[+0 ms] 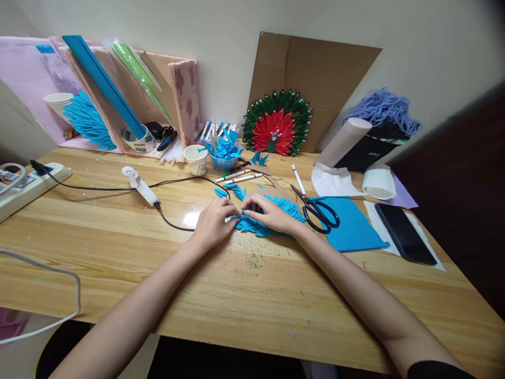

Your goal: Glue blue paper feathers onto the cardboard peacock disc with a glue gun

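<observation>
A fan of layered blue petals (258, 227) lies on the wooden table, under and between my hands. At its left edge my left hand (216, 220) is closed, thumb and fingertips pinching the petals there. My right hand (270, 215) reaches over the top of the fan, its thumb and forefinger pinched on the petals close to the left fingertips. The exact bit between the fingers is too small to make out. Loose folded blue petals (236, 190) lie just beyond my hands. Black-handled scissors (321, 213) rest right of the fan, partly on a blue sheet (351, 223).
A white glue gun (140, 187) with a trailing black cord lies left. Behind stand a paper cup (196, 160), a tub of blue scraps (224, 158) and a red-green petal fan (276, 126) against cardboard (311, 68). A phone (405, 233) lies at right.
</observation>
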A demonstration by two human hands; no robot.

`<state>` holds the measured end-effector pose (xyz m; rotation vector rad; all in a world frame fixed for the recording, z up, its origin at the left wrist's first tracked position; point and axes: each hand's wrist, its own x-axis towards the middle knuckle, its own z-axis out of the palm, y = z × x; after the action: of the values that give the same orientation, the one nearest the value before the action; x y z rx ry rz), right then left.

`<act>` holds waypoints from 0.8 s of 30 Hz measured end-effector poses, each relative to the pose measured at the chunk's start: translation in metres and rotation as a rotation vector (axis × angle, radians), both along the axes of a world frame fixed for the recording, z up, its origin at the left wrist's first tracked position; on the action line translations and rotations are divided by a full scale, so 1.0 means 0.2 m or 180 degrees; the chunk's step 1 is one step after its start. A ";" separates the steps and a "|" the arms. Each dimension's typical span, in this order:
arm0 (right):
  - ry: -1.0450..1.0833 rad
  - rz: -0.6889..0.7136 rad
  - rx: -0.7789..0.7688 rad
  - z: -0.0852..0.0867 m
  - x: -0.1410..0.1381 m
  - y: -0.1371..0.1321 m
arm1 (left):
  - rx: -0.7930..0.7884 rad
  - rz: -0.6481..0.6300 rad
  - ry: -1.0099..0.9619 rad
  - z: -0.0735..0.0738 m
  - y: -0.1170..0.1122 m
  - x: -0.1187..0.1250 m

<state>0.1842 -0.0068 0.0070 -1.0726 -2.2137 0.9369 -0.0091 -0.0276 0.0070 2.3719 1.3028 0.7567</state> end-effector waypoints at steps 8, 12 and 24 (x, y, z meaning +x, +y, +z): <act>-0.0117 0.0049 0.0155 0.01 -0.01 0.00 | -0.0149 -0.0132 0.0017 0.00 0.02 -0.01; -0.0146 0.0051 0.0194 0.01 -0.01 0.00 | -0.0199 -0.0216 -0.0058 -0.01 0.02 -0.01; -0.0176 0.0154 0.0386 0.01 -0.01 -0.01 | -0.0258 -0.0187 -0.0167 -0.03 0.03 -0.01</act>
<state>0.1832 -0.0078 0.0097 -1.0047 -2.3188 0.7903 -0.0110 -0.0212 0.0008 2.3003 1.2138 0.7298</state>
